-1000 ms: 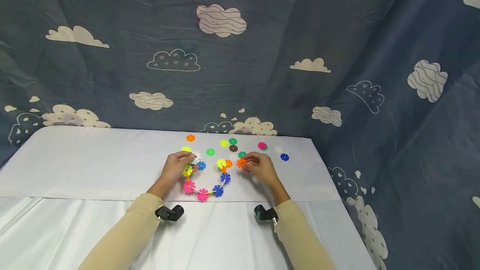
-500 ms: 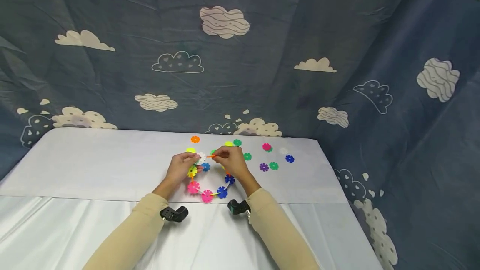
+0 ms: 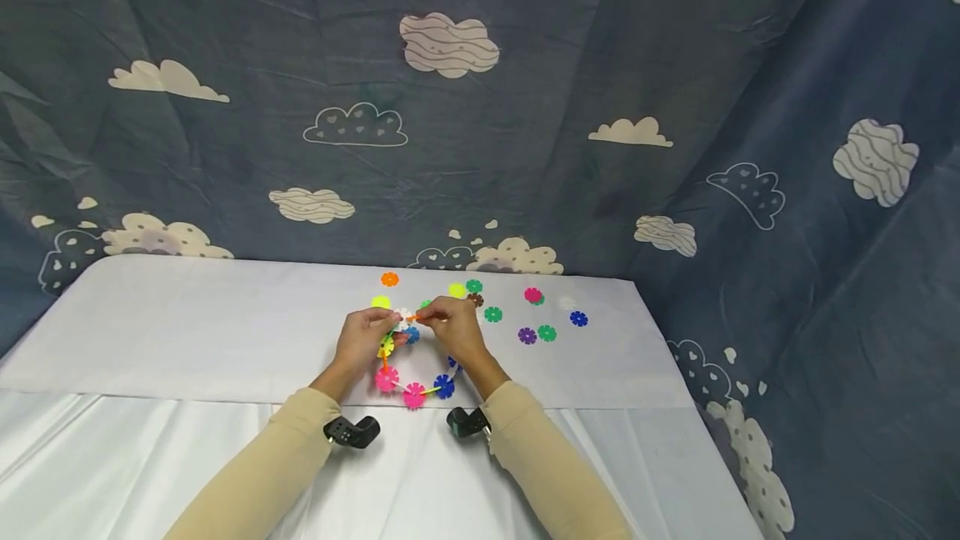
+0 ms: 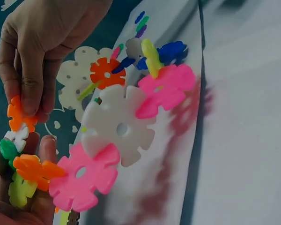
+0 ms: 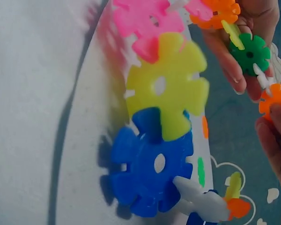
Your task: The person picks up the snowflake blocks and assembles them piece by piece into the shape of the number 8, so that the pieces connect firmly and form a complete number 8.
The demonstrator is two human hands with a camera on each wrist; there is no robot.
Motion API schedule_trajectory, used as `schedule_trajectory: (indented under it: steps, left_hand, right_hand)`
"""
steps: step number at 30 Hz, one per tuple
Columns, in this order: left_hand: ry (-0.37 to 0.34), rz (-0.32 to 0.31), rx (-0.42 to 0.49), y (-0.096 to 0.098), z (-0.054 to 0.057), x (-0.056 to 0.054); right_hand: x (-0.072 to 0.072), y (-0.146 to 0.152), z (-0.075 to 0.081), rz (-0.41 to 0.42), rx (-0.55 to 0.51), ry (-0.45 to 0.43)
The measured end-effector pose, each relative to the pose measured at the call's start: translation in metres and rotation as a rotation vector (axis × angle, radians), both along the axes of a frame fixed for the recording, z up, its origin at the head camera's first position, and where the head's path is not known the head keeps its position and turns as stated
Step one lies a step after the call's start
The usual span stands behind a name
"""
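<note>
A chain of slotted plastic flower discs hangs in a curve over the white table, with a pink disc (image 3: 414, 395) and a blue disc (image 3: 444, 387) low in it. My left hand (image 3: 362, 345) holds one end, around the green disc (image 5: 250, 54) and yellow disc (image 4: 22, 190). Close by, my right hand (image 3: 459, 333) pinches a loose-looking orange disc (image 5: 276, 98) between thumb and fingers. Its edge meets the white disc (image 4: 18, 137) at the chain's end; how deep the slots sit is hard to tell. The chain's other end is partly behind my right hand in the head view.
Loose discs lie across the table (image 3: 225, 332): an orange one (image 3: 390, 279) at the back, a purple one (image 3: 527, 335), a green one (image 3: 547, 332) and a dark blue one (image 3: 578, 318) to the right. A cloud-patterned cloth (image 3: 480, 148) hangs behind.
My right hand has moved left from the right-hand group of discs, bringing the orange disc up against the white disc. My left hand has stayed nearly in place on the chain.
</note>
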State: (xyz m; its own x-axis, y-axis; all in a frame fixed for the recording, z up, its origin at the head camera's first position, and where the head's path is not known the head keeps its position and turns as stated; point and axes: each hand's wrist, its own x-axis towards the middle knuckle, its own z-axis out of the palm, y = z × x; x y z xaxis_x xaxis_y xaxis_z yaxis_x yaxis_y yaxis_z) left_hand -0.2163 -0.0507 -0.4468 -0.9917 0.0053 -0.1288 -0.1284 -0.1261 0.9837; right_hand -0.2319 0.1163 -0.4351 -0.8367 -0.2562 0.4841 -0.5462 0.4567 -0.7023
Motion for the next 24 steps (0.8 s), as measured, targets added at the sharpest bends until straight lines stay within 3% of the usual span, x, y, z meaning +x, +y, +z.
schedule_trajectory:
  steps: [5, 15, 19, 22, 24]
  left_hand:
    - [-0.021, -0.041, -0.036, -0.002, 0.001, -0.001]
    - [-0.007, -0.258, -0.229, -0.007, 0.011, -0.01]
    - [-0.005, -0.261, -0.274, -0.006, 0.013, -0.011]
    - [-0.027, -0.233, -0.283, -0.006, 0.011, -0.011]
    - [-0.045, -0.222, -0.267, -0.008, 0.009, -0.011]
  right_hand:
    - [-0.002, 0.002, 0.003, 0.02, 0.025, 0.023]
    - [-0.001, 0.005, 0.009, 0.009, 0.091, 0.011]
    - [0.0, 0.01, 0.011, 0.026, 0.135, -0.005]
    - [-0.001, 0.027, 0.011, -0.021, 0.135, -0.079]
    - [-0.004, 0.047, 0.007, -0.098, 0.127, -0.135]
